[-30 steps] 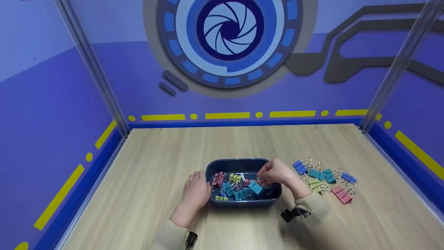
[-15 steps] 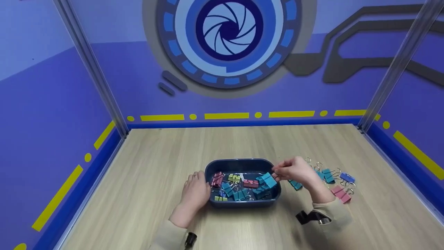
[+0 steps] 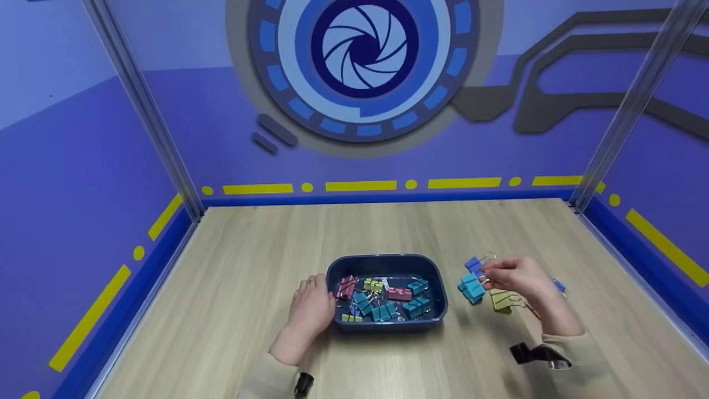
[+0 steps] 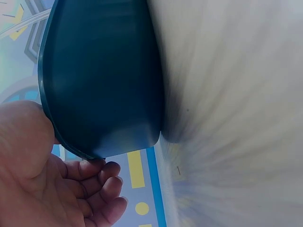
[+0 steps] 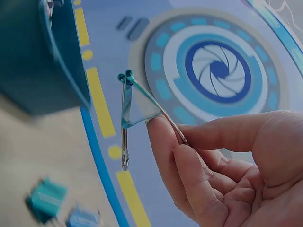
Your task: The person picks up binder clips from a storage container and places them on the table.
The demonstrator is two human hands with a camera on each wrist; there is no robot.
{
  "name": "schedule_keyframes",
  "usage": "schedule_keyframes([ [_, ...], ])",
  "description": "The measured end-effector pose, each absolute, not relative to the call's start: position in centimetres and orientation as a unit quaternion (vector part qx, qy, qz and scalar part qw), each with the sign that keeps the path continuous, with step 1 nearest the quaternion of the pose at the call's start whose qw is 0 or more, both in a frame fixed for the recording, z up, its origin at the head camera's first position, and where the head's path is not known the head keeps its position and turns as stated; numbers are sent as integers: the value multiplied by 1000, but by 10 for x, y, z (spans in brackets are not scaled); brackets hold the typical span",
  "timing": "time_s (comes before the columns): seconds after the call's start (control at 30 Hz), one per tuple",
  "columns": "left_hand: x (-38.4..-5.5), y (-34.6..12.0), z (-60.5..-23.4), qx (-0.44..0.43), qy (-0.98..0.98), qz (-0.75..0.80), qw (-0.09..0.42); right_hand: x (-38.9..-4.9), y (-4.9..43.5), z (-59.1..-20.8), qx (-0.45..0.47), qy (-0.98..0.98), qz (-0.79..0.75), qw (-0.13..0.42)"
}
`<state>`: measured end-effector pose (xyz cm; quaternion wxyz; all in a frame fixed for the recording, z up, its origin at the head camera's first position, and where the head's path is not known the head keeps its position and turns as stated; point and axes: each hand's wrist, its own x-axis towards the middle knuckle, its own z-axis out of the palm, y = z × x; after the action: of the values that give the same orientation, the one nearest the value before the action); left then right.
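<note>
My right hand (image 3: 520,277) pinches a teal binder clip (image 3: 472,281) by one wire handle, over the clips on the table. In the right wrist view the clip (image 5: 130,106) hangs off the fingertips, its other handle loose. My left hand (image 3: 311,302) holds the left end of a dark blue plastic box (image 3: 388,327). In the left wrist view the thumb laps over the box's rim (image 4: 41,80), and the bent fingers (image 4: 102,177) are at its corner. Inside the box lie several binder clips, among them a pink one (image 3: 399,293) and a teal one (image 3: 416,306).
Right of the box, a blue binder clip (image 3: 473,264) and a yellow-green one (image 3: 501,301) lie on the wood-grain table (image 3: 266,249). More clips there are partly hidden by my right hand. Purple-blue panels (image 3: 310,166) enclose the table at the back and sides.
My right hand has drawn a teal binder clip up out of the box and carried it right, to above the loose clips. The left hand has stayed at the box.
</note>
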<state>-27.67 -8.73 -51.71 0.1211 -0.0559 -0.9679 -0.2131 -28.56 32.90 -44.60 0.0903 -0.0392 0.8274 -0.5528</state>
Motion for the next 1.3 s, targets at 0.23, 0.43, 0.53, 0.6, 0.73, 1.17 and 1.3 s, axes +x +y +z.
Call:
schedule_keyframes([
  [0.23,-276,-88,-517,-57,-968,-215,117,-276,362,-450,-4,836,-542,80],
  [0.43,-276,-87,-517,-56,-969,-213,114,-265,383,-460,21,836,-539,94],
  [0.53,-276,-86,-517,-57,-969,-210,115,-257,394,-465,34,842,-529,103],
  [0.6,-275,-86,-516,-56,-969,-208,118,-253,401,-468,36,842,-526,112],
  [0.73,-274,-86,-515,-58,-970,-198,127,-248,411,-475,27,837,-529,137],
  [1.17,-274,-86,-516,-56,-974,-164,147,-241,422,-494,60,838,-510,184],
  [1.3,-274,-85,-516,-59,-973,-152,162,-241,421,-495,81,845,-496,182],
])
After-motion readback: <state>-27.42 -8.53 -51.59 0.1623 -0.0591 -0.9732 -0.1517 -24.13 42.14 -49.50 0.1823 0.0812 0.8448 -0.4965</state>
